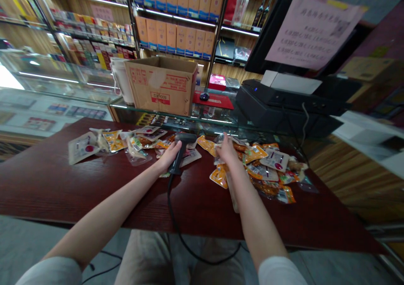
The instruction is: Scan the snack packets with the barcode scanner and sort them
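My left hand [169, 155] is wrapped around the handle of a black barcode scanner [180, 152], its head tilted up and its cable running down off the table's front edge. Under and beside the scanner lie vacuum-packed snack packets, among them an orange packet [114, 141] and a white packet [82, 148] farther left. My right hand [226, 149] reaches over the right-hand pile of snack packets [267, 171], with its thumb and a finger apart. That hand is at the pile's left side, touching or just above a clear packet; its other fingers are hidden.
Behind the dark red table [132, 203] are a glass counter [208, 120], an open cardboard box [162, 89] and a white cup stack [122, 81]. A black monitor and printer-like machine [284, 102] stand at right. Shelves of boxed goods [176, 37] line the back.
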{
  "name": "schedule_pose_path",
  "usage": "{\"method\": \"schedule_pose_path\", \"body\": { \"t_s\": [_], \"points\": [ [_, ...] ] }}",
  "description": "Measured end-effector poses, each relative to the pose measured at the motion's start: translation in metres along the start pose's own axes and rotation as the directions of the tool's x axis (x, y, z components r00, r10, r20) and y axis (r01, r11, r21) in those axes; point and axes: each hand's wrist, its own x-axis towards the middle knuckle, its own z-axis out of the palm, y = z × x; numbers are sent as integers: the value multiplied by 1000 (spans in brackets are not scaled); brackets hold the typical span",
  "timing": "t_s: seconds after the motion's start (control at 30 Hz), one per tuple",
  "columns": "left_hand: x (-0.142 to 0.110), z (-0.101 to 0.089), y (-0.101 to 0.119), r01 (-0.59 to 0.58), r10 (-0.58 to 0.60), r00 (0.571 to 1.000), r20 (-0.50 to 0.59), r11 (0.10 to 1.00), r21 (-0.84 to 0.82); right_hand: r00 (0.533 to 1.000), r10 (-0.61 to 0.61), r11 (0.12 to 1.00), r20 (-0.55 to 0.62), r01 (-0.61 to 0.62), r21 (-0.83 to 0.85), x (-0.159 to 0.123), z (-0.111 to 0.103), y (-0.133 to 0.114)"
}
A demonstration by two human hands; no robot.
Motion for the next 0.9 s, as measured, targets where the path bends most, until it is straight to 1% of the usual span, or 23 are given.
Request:
{"method": "schedule_pose_path", "body": {
  "t_s": [0.07,0.17,0.23,0.33,0.4,0.43,0.5,0.57,0.67,0.73,0.83,0.9],
  "points": [
    [-2,1,1,-5,5,1000,-3,1000,14,1000,1,987,26,3,-162,-11,-5,-14],
    [-7,3,3,-25,25,1000,7,1000,16,993,-76,933,86,101,-345,-25,-7,-34],
    [-9,5,5,-32,32,999,23,999,-8,987,-133,895,95,160,-416,-30,-3,-43],
    [-10,5,5,-42,44,998,44,998,-41,958,-278,868,74,283,-408,-31,12,-49],
    [-10,5,5,-51,53,997,49,998,-45,926,-360,851,115,376,-367,-28,25,-48],
    [-10,5,5,-53,55,997,51,998,-44,917,-367,848,155,398,-350,-26,31,-47],
    [-11,5,6,-48,50,997,58,998,-40,926,-301,867,229,365,-340,-21,39,-42],
    [-12,4,7,-44,46,997,62,998,-34,948,-197,892,248,278,-356,-16,39,-35],
    [-13,2,10,-51,51,997,55,999,-3,975,-91,901,201,166,-400,-10,30,-23],
    [-13,-2,12,-62,60,996,62,998,31,986,-33,897,166,102,-430,-8,21,-15],
    [-14,-8,18,-90,87,993,80,995,34,991,3,886,134,60,-460,-8,11,-6],
    [-14,-12,23,-105,105,992,76,994,-1,995,-34,885,98,76,-459,-9,8,-5]
  ]
}}
